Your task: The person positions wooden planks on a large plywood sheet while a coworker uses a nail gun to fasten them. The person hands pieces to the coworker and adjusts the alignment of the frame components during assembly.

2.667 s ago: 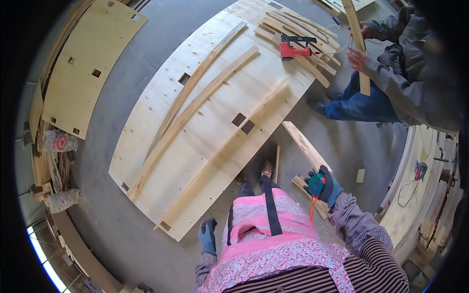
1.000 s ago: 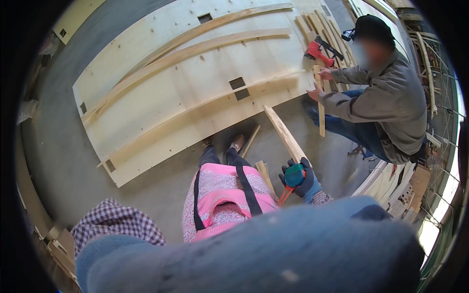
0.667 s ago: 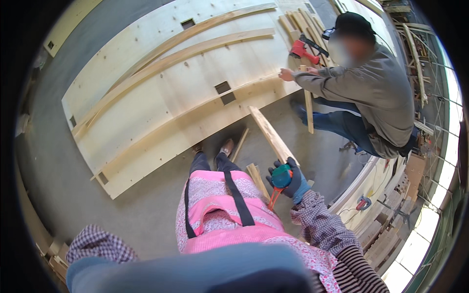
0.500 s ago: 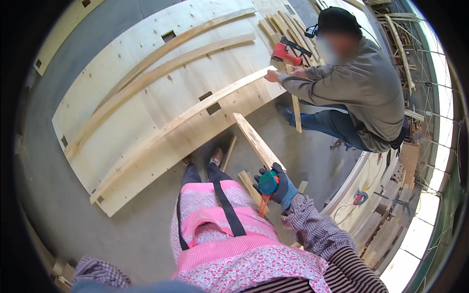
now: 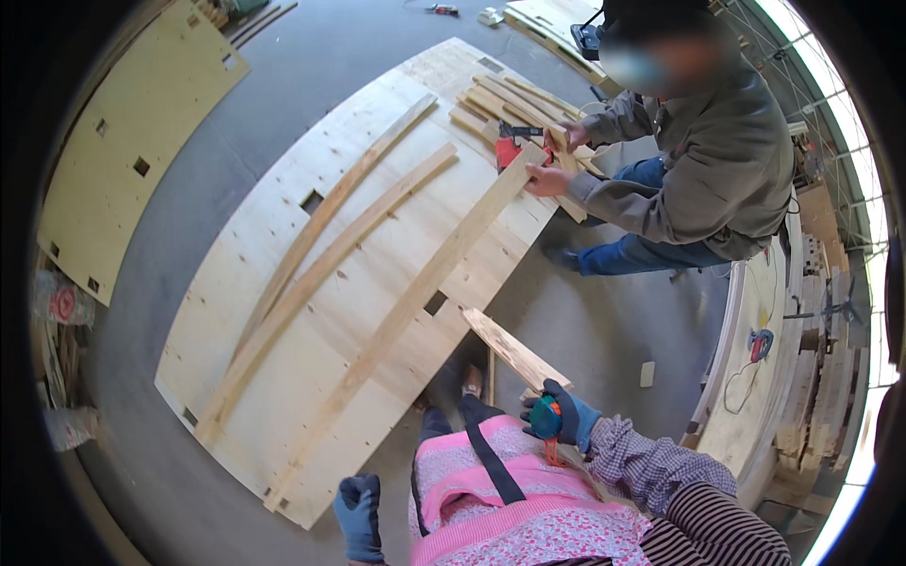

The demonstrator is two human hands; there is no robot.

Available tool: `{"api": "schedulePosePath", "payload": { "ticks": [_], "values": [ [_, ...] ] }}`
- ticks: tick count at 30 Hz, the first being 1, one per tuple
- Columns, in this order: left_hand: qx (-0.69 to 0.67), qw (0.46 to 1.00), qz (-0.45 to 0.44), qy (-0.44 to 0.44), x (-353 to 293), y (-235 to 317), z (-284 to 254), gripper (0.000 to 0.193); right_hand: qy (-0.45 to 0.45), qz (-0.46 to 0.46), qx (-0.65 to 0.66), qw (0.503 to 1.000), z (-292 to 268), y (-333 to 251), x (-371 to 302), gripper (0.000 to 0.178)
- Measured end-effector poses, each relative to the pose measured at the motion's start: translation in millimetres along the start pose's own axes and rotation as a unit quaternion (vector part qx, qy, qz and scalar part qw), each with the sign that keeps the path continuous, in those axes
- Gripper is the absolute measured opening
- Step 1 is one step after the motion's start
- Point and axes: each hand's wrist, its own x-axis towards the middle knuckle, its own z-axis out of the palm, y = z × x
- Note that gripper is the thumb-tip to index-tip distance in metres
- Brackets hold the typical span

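My right hand (image 5: 572, 415), in a blue and dark glove, is closed round a teal tape measure (image 5: 545, 417) with an orange strap. A short wooden board (image 5: 510, 347) extends forward from the same glove, its tip by the edge of the large plywood panel (image 5: 377, 415); whether my fingers also grip it is hidden. At the lower middle my gloved left hand (image 5: 358, 517) is curled into a fist, with nothing showing in it. Beside it ends a long board (image 5: 396, 325) lying across the panel. A co-worker's hand (image 5: 547, 179) touches that board's far end.
Two long strips (image 5: 326, 269) lie on the panel's left part. A red nail gun (image 5: 508, 153) and a pile of slats (image 5: 500, 99) are near the co-worker (image 5: 698, 160). Another plywood sheet (image 5: 142, 123) is at far left; stacked timber (image 5: 802, 406) stands right.
My left hand has come into view as a fist. The view has shifted, and the long board now lies flatter along the panel. The co-worker has brought a short slat to the board's far end.
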Motion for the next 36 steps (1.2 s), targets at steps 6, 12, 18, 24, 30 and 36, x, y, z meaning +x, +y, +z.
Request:
{"api": "schedulePosePath", "payload": {
  "ticks": [6, 12, 18, 24, 30, 36],
  "values": [
    [-0.054, 0.998, 0.015, -0.005, 11.7, -2.0, 3.8, 0.015, 0.005, -0.001, -0.158, 0.987, -0.7, -3.2, -45.1, 0.052],
    [0.004, 0.994, 0.067, -0.084, 17.2, 7.2, 17.1, 0.019, 0.015, -0.083, -0.320, 0.944, -15.3, 4.2, -100.7, 0.041],
    [-0.019, 0.991, 0.075, -0.110, 9.8, 24.8, 30.4, 0.018, 0.035, -0.166, -0.423, 0.890, -44.2, 28.2, -99.9, 0.034],
    [-0.017, 0.987, 0.093, -0.127, 9.5, 22.8, 33.3, 0.019, 0.057, -0.134, -0.235, 0.961, -46.5, 35.0, -107.5, 0.043],
    [0.014, 0.983, 0.119, -0.137, -1.9, 29.0, 37.0, 0.016, 0.056, -0.141, -0.254, 0.955, -47.1, 38.1, -103.9, 0.045],
    [-0.002, 0.984, 0.103, -0.145, -6.1, 27.8, 34.9, 0.018, -0.011, -0.224, -0.459, 0.860, -47.1, 33.9, -95.0, 0.030]
  ]
}}
